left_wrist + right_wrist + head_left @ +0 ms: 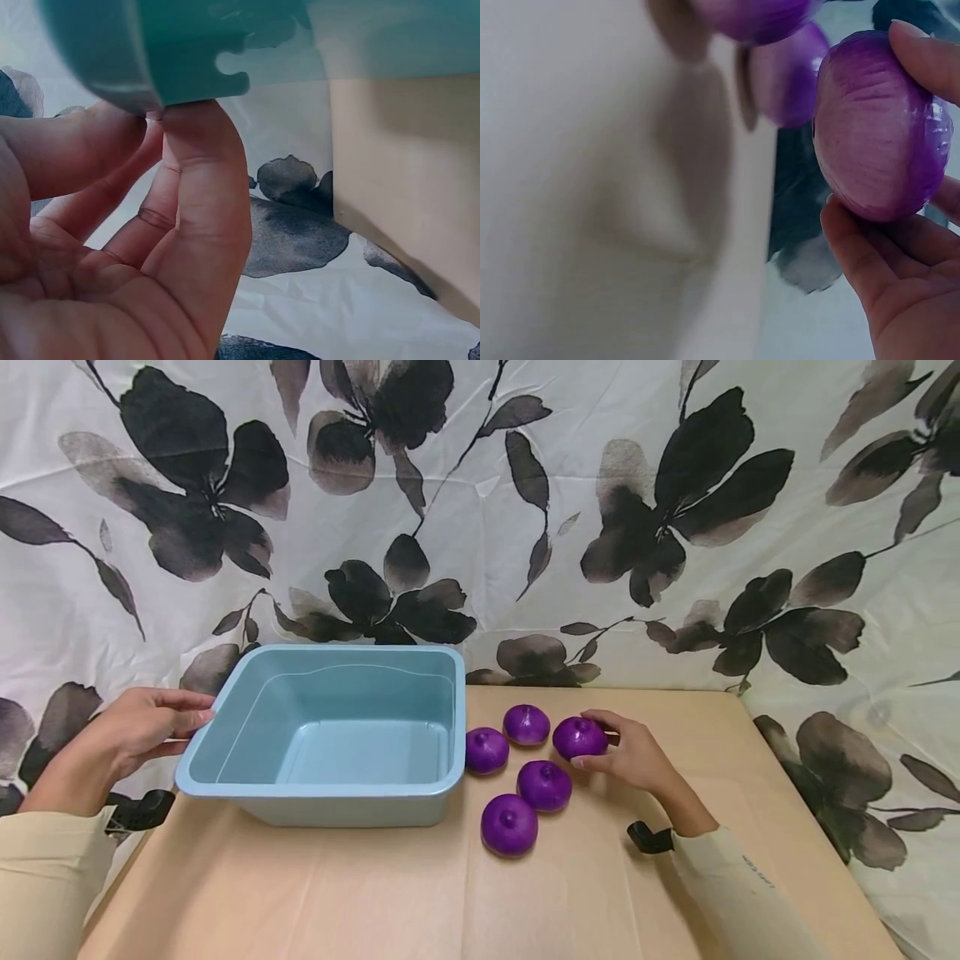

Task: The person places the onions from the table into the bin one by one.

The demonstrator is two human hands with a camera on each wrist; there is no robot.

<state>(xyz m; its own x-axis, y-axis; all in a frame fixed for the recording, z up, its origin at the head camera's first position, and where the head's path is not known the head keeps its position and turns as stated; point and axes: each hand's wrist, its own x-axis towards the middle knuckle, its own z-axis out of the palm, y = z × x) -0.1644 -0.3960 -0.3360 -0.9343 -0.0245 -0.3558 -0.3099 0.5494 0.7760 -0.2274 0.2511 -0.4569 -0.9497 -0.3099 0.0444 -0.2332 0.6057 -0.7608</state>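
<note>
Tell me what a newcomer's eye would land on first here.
Probably the big pale-blue tub, left of centre in the head view, pinched at its left edge by the left hand. Next, five glossy purple onions to its right, the farthest right one in the right hand. Behind the table, a white cloth with large dark flowers.

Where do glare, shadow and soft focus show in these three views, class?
Head view: small highlights on the purple onions, soft shadow on the table by the blue basin; right wrist view: bright glare on the onion in the right fingers, the other onions softer, soft shadows across the table; left wrist view: left fingers fairly crisp.
</note>
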